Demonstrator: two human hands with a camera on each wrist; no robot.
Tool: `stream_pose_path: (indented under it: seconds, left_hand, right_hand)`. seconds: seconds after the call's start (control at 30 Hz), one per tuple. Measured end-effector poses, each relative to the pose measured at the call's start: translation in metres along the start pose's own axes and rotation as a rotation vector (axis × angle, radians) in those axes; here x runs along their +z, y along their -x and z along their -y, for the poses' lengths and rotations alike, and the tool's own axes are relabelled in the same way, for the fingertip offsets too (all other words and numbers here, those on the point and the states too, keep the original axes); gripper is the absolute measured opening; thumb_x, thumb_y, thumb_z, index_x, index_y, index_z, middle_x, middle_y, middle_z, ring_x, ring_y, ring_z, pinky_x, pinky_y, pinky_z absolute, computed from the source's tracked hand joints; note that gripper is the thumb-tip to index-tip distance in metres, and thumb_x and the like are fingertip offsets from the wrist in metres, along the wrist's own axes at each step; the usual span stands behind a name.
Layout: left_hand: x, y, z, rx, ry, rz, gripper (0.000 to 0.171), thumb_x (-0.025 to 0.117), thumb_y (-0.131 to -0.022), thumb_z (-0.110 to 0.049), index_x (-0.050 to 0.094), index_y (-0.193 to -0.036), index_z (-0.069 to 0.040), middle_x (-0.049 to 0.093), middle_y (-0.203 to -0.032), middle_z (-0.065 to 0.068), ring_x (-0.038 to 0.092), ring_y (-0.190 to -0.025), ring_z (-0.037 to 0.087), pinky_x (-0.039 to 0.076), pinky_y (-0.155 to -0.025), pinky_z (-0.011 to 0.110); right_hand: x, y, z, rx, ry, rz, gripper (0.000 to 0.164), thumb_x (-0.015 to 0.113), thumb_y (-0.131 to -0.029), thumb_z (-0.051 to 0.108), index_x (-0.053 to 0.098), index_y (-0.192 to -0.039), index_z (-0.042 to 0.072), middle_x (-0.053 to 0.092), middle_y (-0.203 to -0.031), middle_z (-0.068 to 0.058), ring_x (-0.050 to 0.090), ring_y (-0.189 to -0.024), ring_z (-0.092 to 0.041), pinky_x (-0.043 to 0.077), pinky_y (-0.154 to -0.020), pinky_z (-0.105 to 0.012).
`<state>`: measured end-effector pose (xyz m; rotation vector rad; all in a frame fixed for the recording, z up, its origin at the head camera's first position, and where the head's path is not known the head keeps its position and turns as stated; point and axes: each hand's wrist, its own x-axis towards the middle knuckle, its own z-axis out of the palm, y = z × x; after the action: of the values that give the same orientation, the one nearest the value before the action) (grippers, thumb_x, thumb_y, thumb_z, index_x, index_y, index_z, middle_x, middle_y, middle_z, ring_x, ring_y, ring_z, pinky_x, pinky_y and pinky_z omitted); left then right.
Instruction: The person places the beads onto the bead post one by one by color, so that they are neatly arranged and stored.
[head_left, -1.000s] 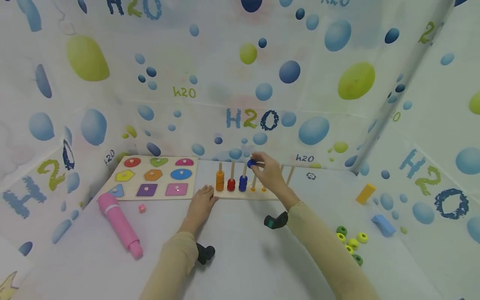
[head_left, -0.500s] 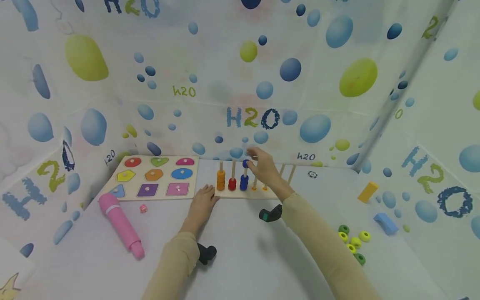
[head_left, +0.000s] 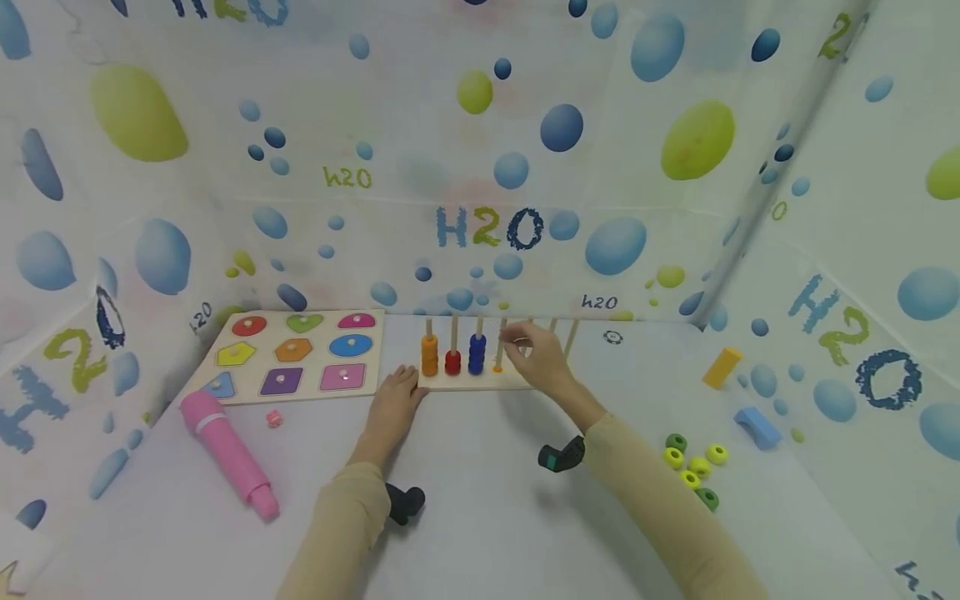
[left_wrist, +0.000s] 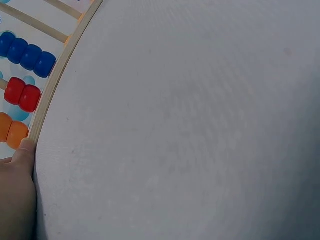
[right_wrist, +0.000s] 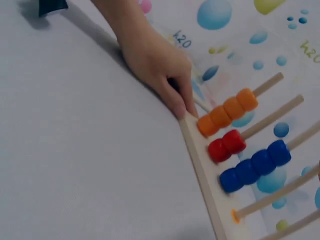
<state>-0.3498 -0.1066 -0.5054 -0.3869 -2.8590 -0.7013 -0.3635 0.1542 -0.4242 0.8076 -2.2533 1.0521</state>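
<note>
Left hand point(head_left: 396, 400) pinches the left end of the pegged board point(head_left: 465, 384), which stands at the far side of the table point(head_left: 480, 517); right hand point(head_left: 543, 358) hangs beside the fourth peg point(head_left: 499, 354) from the left, fingers loosely bent and apart, no bead visible in them (whether they touch the peg, I cannot tell). Four blue beads point(head_left: 477, 354) sit on the third peg point(head_left: 480, 324). Threading well probably calls for a firm left grip, each hole centred over the peg tip before release
</note>
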Motion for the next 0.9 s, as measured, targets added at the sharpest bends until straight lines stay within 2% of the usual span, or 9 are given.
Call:
stream_pose_path:
  seconds: [0.23, 0.43, 0.67, 0.8, 0.9]
  left_hand:
    - [-0.002, 0.0, 0.001, 0.02, -0.003, -0.012, 0.047, 0.052, -0.098, -0.024, 0.048, -0.133, 0.008, 0.046, -0.138, 0.022, 0.033, -0.134, 0.036, 0.021, -0.113, 0.046]
    - [0.001, -0.001, 0.003, 0.03, -0.026, -0.015, 0.048, 0.053, -0.098, -0.025, 0.048, -0.133, 0.008, 0.047, -0.137, 0.022, 0.034, -0.133, 0.036, 0.022, -0.113, 0.046]
    - [0.003, 0.0, 0.004, 0.029, -0.029, -0.016, 0.048, 0.053, -0.098, -0.025, 0.048, -0.133, 0.008, 0.047, -0.137, 0.022, 0.034, -0.133, 0.036, 0.022, -0.113, 0.047]
    - [0.002, 0.0, 0.003, 0.038, -0.04, -0.021, 0.047, 0.053, -0.098, -0.024, 0.048, -0.132, 0.009, 0.047, -0.137, 0.023, 0.035, -0.133, 0.037, 0.023, -0.112, 0.048]
    - [0.001, 0.0, 0.002, 0.038, -0.05, -0.021, 0.047, 0.053, -0.098, -0.024, 0.048, -0.132, 0.008, 0.047, -0.137, 0.022, 0.035, -0.133, 0.036, 0.023, -0.112, 0.048]
  right_hand:
    - [-0.036, 0.044, -0.025, 0.107, 0.037, 0.037, 0.02, 0.065, -0.083, -0.006, 0.063, -0.102, -0.004, 0.068, -0.094, -0.009, 0.065, -0.088, -0.022, 0.057, -0.077, -0.029]
    - [-0.077, 0.085, -0.044, 0.221, 0.123, 0.056, 0.023, 0.066, -0.084, -0.003, 0.062, -0.106, 0.001, 0.068, -0.097, -0.008, 0.065, -0.092, -0.022, 0.057, -0.079, -0.033]
    - [-0.132, 0.139, -0.066, 0.387, 0.187, 0.087, 0.026, 0.062, -0.091, 0.008, 0.058, -0.116, 0.003, 0.066, -0.105, -0.007, 0.062, -0.098, -0.022, 0.055, -0.084, -0.035]
    - [-0.159, 0.169, -0.072, 0.463, 0.256, 0.075, 0.026, 0.061, -0.092, 0.01, 0.058, -0.117, 0.004, 0.066, -0.106, -0.008, 0.062, -0.1, -0.024, 0.054, -0.084, -0.036]
    - [-0.175, 0.189, -0.074, 0.485, 0.316, 0.048, 0.024, 0.061, -0.092, 0.009, 0.058, -0.115, 0.003, 0.066, -0.106, -0.012, 0.062, -0.101, -0.028, 0.053, -0.084, -0.037]
